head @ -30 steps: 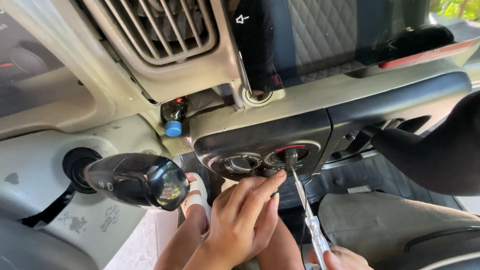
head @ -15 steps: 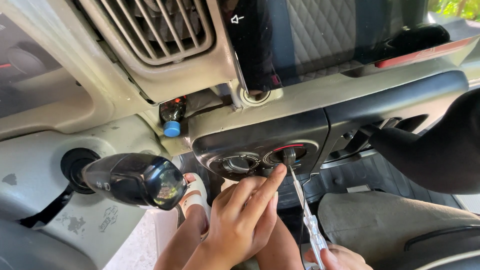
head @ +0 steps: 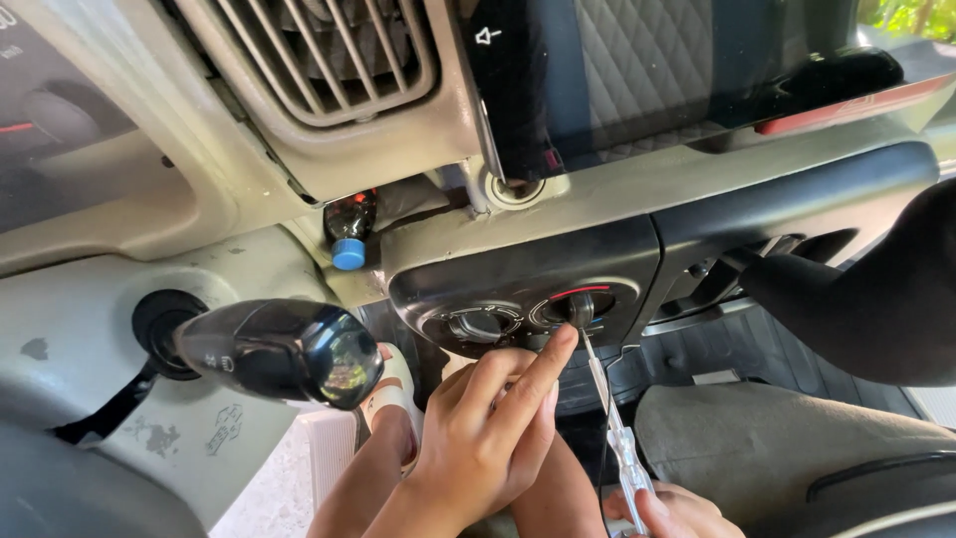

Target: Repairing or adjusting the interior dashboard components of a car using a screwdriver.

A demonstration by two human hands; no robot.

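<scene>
My left hand (head: 488, 428) reaches up to a dark control panel (head: 518, 284) under the dashboard, its index finger touching the lower edge of the right knob (head: 581, 307). My right hand (head: 672, 513), at the bottom edge, grips the clear handle of a thin screwdriver (head: 612, 418). The screwdriver's shaft runs up and its tip rests at that right knob. A second round knob (head: 480, 324) sits to the left on the same panel.
A black stalk lever (head: 279, 349) juts out at the left from the steering column. Above are a grey air vent (head: 329, 50), a dark screen (head: 637, 70) and a small blue-capped part (head: 349, 254). A grey seat (head: 787, 448) lies at the lower right.
The view has drifted slightly. My left index finger has stretched a little further up toward the right knob; the screwdriver stays at the knob.
</scene>
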